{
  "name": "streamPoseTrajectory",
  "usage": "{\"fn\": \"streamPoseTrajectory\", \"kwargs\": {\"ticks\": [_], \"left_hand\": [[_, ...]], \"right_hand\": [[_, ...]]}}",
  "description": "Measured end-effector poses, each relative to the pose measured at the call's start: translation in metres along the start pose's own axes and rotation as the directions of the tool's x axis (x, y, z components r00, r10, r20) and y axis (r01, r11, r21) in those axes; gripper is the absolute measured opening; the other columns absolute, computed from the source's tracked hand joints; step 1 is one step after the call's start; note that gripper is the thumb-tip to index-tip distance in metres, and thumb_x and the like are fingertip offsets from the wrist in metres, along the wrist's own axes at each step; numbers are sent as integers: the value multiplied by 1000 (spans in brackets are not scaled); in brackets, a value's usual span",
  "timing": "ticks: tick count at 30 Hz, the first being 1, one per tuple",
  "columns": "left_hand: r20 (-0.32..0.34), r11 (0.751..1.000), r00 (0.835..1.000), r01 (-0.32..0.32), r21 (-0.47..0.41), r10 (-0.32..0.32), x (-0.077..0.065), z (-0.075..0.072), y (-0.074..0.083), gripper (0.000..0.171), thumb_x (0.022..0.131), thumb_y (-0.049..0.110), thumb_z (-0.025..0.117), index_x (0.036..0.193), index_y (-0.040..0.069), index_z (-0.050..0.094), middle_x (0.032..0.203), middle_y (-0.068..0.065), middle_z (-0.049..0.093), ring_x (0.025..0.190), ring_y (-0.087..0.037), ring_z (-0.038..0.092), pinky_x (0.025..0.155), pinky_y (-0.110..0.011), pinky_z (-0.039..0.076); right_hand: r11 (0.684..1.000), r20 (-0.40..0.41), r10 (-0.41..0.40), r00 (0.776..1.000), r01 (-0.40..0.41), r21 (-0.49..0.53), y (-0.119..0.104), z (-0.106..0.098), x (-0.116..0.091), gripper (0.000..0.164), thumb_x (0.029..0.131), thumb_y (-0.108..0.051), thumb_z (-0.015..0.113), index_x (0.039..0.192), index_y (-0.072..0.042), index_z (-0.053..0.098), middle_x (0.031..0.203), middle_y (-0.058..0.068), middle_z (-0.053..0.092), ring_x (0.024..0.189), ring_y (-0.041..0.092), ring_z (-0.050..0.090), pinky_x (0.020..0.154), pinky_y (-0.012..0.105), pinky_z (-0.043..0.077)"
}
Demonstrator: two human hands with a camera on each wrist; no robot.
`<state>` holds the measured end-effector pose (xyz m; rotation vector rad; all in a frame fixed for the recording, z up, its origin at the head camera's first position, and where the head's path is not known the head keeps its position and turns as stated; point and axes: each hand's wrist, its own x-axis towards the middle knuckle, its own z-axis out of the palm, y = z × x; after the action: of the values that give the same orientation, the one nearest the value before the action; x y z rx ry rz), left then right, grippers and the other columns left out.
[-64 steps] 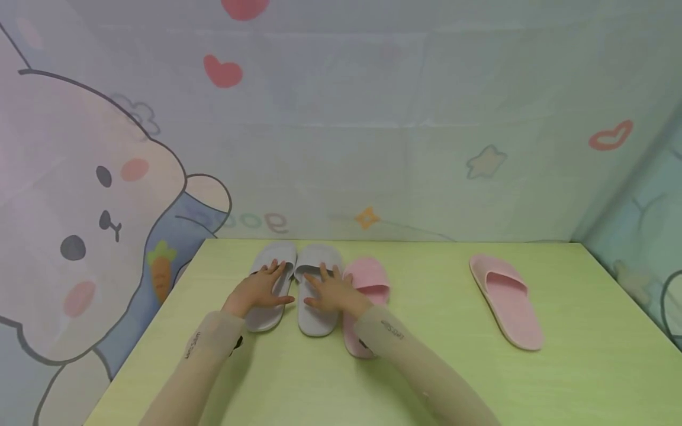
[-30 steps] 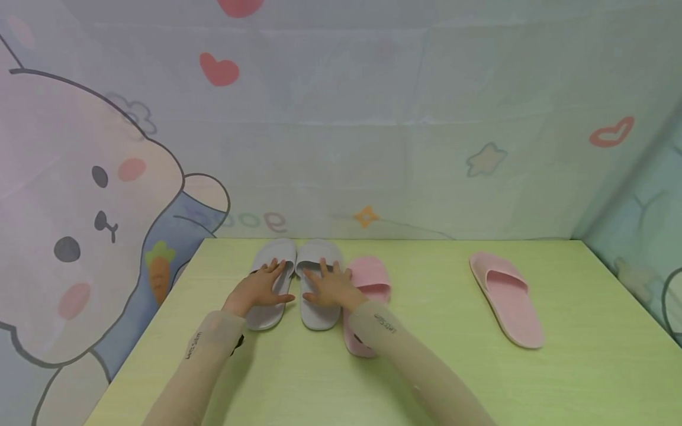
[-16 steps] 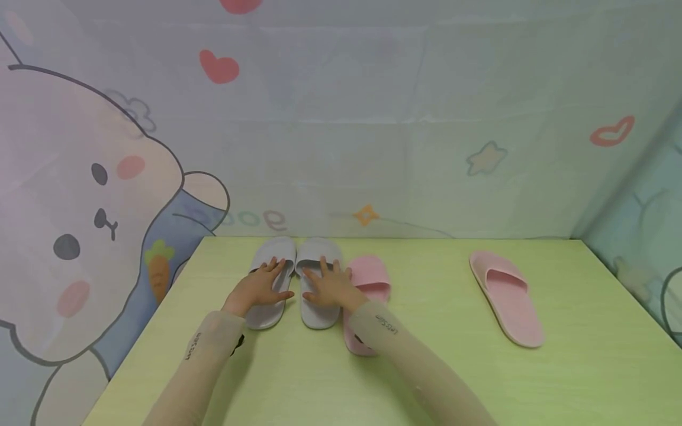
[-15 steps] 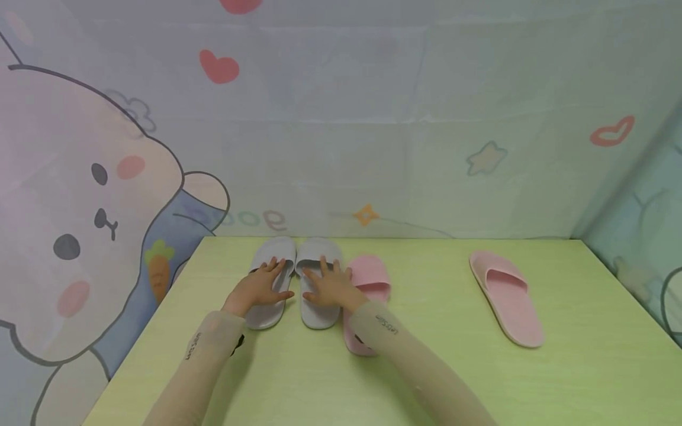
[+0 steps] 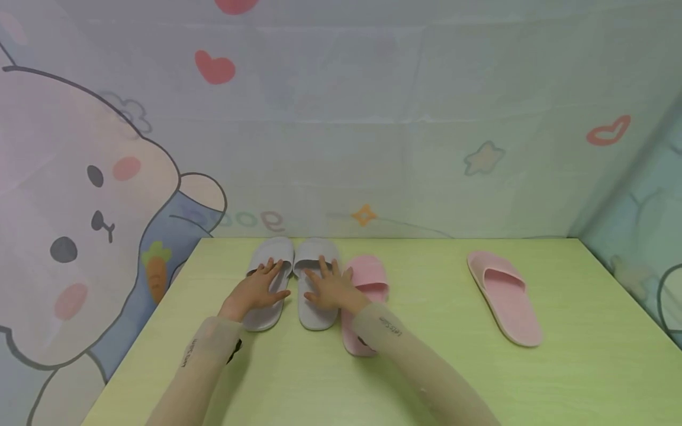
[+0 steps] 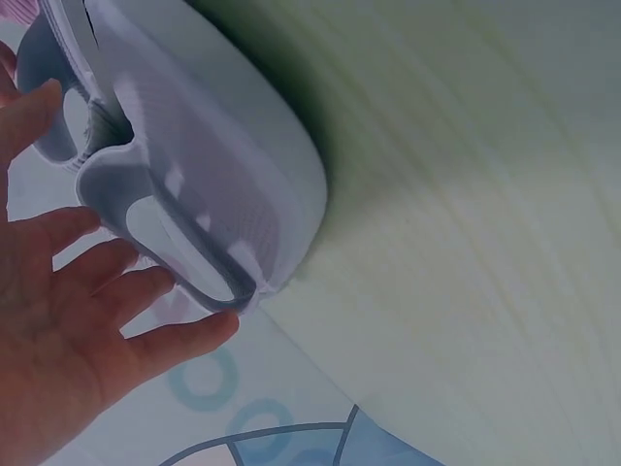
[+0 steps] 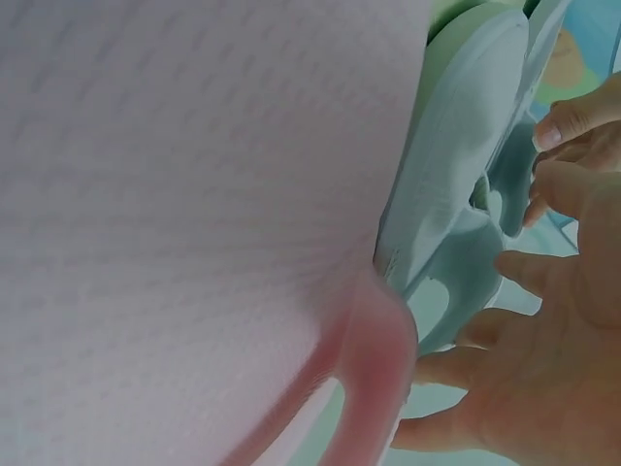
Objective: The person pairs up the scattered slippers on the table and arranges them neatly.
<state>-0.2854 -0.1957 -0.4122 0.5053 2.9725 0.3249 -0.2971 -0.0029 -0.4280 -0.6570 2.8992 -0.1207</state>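
Two light grey slippers stand side by side at the table's back edge, toes to the wall, toe ends about level. Over the left grey slipper my left hand lies with fingers spread, fingertips at the strap opening. My right hand is spread likewise over the right grey slipper. Neither hand curls around anything; the left wrist view shows straight left fingers by the openings. A pink slipper sits just right of the grey pair, partly hidden beneath my right wrist.
Another pink slipper lies apart on the right side of the yellow-green table, slightly angled. Behind the table hangs a printed cloth with a cartoon animal and hearts.
About two to one seconds ago the right grey slipper shifted slightly forward under my right hand, level with the left one. Since then only the head view has drifted a little.
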Motion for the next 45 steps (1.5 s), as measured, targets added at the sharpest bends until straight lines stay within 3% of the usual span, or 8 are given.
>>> {"fn": "streamPoseTrajectory", "kwargs": {"ticks": [8, 13, 23, 35, 45], "left_hand": [[-14, 1000, 1000, 12, -1, -12, 3, 2, -2, 72, 87, 40, 52, 141, 4, 21, 144, -27, 16, 127, -51, 22, 94, -60, 33], [-33, 1000, 999, 19, -2, -19, 3, 2, -4, 70, 88, 38, 51, 141, 4, 22, 144, -27, 17, 127, -50, 22, 94, -60, 33], [-100, 1000, 995, 11, 20, -9, 1, 4, -4, 61, 92, 32, 46, 139, 0, 26, 142, -28, 20, 126, -50, 24, 91, -58, 37], [-103, 1000, 995, 8, -3, -9, -3, 4, 0, 60, 93, 32, 42, 139, -1, 23, 145, -27, 16, 129, -48, 21, 94, -58, 33], [-141, 998, 990, -8, 66, 17, -7, 6, 5, 59, 93, 35, 42, 138, 0, 28, 143, -24, 26, 127, -44, 30, 88, -63, 35]], "right_hand": [[991, 19, -1, 1000, -2, 137, 10, -7, -7, 57, 91, -49, 37, 142, -29, 20, 150, 13, 5, 138, 32, 12, 102, 65, 12], [978, 21, -43, 999, 38, 207, 16, -11, -16, 56, 92, -46, 38, 142, -25, 22, 150, 15, 11, 138, 30, 16, 103, 65, 9], [964, -38, -122, 992, 128, 231, 22, -14, -29, 55, 92, -43, 40, 141, -21, 28, 149, 12, 17, 137, 28, 19, 101, 66, 12], [932, -59, -169, 984, 179, 317, 35, -22, -47, 53, 92, -39, 42, 140, -18, 30, 147, 11, 23, 133, 34, 26, 98, 69, 14], [908, -99, -177, 979, 202, 368, 49, -30, -62, 51, 92, -34, 45, 138, -15, 34, 144, 17, 30, 130, 39, 29, 101, 64, 19]]}}
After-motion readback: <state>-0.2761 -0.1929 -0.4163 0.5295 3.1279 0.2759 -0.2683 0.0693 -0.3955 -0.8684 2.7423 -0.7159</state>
